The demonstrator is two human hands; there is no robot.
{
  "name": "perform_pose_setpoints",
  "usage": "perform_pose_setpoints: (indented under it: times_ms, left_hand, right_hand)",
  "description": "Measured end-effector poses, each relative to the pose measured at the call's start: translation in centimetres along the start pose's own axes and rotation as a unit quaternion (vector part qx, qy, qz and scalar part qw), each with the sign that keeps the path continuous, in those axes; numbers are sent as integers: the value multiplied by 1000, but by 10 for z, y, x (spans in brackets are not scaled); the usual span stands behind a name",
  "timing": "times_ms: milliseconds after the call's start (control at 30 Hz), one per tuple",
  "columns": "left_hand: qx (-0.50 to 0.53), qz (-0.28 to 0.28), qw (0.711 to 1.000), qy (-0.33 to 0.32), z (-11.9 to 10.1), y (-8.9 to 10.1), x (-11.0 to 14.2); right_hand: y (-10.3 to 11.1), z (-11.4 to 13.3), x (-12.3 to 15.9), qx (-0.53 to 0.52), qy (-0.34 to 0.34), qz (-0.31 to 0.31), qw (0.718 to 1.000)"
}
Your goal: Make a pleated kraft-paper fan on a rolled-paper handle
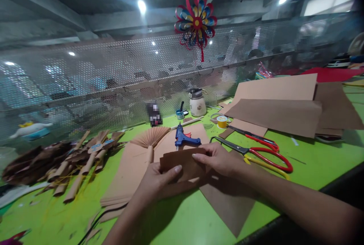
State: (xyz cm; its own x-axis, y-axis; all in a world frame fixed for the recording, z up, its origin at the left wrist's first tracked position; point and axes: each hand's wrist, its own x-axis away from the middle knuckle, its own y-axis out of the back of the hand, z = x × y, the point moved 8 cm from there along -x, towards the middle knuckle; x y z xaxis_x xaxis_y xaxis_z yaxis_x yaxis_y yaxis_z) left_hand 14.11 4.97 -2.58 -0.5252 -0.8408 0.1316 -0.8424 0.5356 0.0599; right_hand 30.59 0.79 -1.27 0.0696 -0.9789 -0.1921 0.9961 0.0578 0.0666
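Between my two hands is a folded piece of brown kraft paper (pixel 184 165), raised a little over the green table. My left hand (pixel 159 182) grips its left end, thumb lying across the front. At the upper right corner my right hand (pixel 214 158) pinches the paper with thumb and fingers. Just beyond stands a blue glue gun (pixel 186 138) with a red trigger, on a stack of tan paper (pixel 125 180). A pleated paper fan (pixel 150 141) lies on that stack. Under my right forearm rests a darker brown sheet (pixel 231 207).
Red-handled scissors (pixel 267 156) and a yellow-handled tool (pixel 267 167) lie to the right, near a yellow spool (pixel 222 121). Large cardboard sheets (pixel 275 116) are piled behind. Rolled paper pieces (pixel 88 158) cover the left. A bottle (pixel 197 103) stands before the perforated metal screen (pixel 113 78).
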Motion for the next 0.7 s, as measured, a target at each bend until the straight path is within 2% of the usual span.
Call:
perform_pose_setpoints:
  times_ms: [133,233,333,433,567,700]
  left_hand:
    - [17,-38,999,-12,-4,2,3]
    - [49,-49,998,-11,-8,-1,6]
    - [54,-31,998,-14,-14,-9,11]
    - [39,-12,998,-53,-25,-15,14]
    - [-26,-60,996,-57,-26,-6,13]
    - [-27,-84,995,-50,-20,0,10]
  right_hand:
    - [2,-3,-1,-7,-13,-14,1000]
    - [-2,-1,0,-8,-13,6,1000]
    - [-4,2,2,4,-2,14,1000]
    - [0,5,3,25,2,-5,1000]
    - [0,6,4,20,-1,-8,1000]
    - [-3,8,5,-9,5,-5,1000]
